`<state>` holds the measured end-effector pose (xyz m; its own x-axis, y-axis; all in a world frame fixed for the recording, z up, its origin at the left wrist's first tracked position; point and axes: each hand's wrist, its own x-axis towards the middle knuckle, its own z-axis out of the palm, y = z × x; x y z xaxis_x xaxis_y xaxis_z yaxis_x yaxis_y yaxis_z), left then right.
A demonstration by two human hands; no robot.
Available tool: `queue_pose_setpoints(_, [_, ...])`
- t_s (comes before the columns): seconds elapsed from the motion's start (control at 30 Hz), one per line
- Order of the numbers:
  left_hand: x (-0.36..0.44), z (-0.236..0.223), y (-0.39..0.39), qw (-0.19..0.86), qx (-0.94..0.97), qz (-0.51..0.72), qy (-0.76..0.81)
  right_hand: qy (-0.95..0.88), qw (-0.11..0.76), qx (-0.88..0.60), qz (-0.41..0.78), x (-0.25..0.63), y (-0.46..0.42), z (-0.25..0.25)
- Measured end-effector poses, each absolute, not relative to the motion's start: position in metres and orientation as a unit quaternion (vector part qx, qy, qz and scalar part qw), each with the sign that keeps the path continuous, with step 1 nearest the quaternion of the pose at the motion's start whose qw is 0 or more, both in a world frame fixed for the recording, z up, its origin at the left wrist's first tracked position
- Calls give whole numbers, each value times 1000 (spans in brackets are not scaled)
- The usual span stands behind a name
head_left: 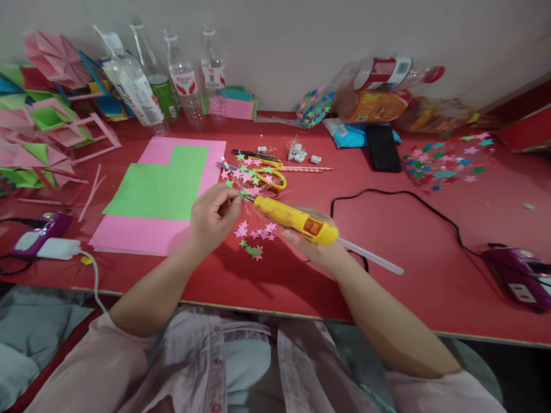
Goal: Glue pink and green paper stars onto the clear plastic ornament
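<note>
My right hand (316,246) is wrapped round a yellow glue gun (295,219) with a clear glue stick (372,256) poking out behind. Its nozzle points left at a small green paper star (243,194) pinched in my left hand (213,217). Both hands hover over the red table (430,269). Under them lie several pink and green paper stars (255,236). More stars lie round the yellow scissors (269,175) just beyond.
Pink and green paper sheets (161,192) lie at left. Folded paper shapes (47,120) pile at far left, bottles (181,86) stand at the back. A black phone (383,148), a bag of stars (445,160), a black cable (434,215) and a purple device (519,274) sit at right.
</note>
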<state>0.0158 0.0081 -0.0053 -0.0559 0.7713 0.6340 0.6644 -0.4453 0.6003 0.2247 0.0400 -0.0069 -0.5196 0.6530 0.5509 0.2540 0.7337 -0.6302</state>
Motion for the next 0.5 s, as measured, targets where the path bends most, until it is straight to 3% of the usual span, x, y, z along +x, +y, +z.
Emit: queue_pose_setpoints(0.5, [15, -5, 8, 42, 690, 502, 521, -839, 378, -294, 259, 226, 40, -7])
